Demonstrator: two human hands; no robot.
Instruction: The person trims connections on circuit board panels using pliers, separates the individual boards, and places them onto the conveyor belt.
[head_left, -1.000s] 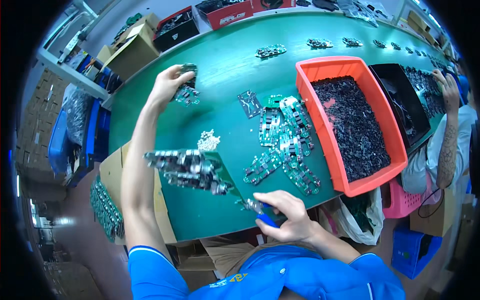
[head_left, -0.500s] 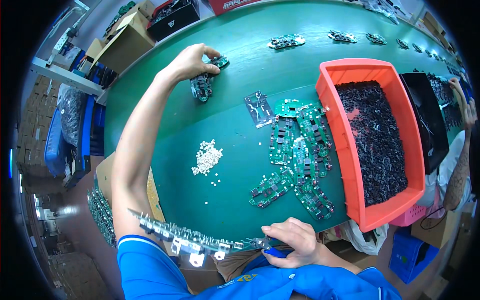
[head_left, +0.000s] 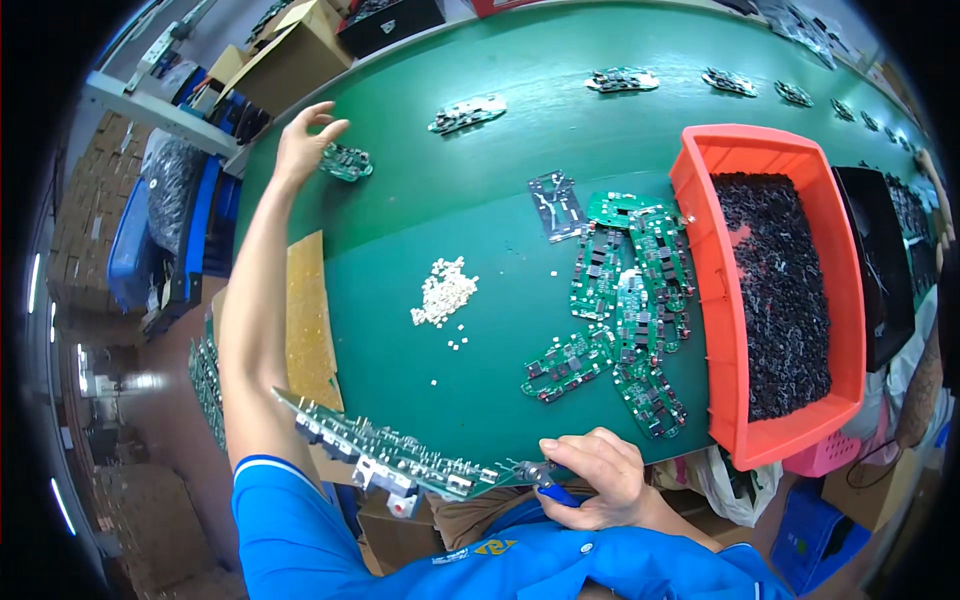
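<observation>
At the far left of the bench my left hand [head_left: 305, 148] has its thumb and fingers apart, beside a small green circuit board [head_left: 347, 163]. My right hand [head_left: 600, 470], low at the front, is closed round blue-handled cutting pliers [head_left: 553, 484]. Their jaws are at the right end of a long panel of circuit boards [head_left: 400, 452], which slants across in front of my chest. What supports this panel is hidden. Right of my left hand, another board [head_left: 468, 115] lies on the bench.
White small parts [head_left: 443, 292] are heaped mid-bench. Several green boards [head_left: 632, 310] lie left of a red bin [head_left: 725, 400] of black parts. A dark flat plate [head_left: 556, 206] lies behind them. More boards [head_left: 622, 80] line the far side. Another person's arm [head_left: 925, 375] shows at right.
My left hand has moved left across the bench, and one board has shifted left with it, away from the other. The view has turned slightly. My right hand keeps its hold on the pliers.
</observation>
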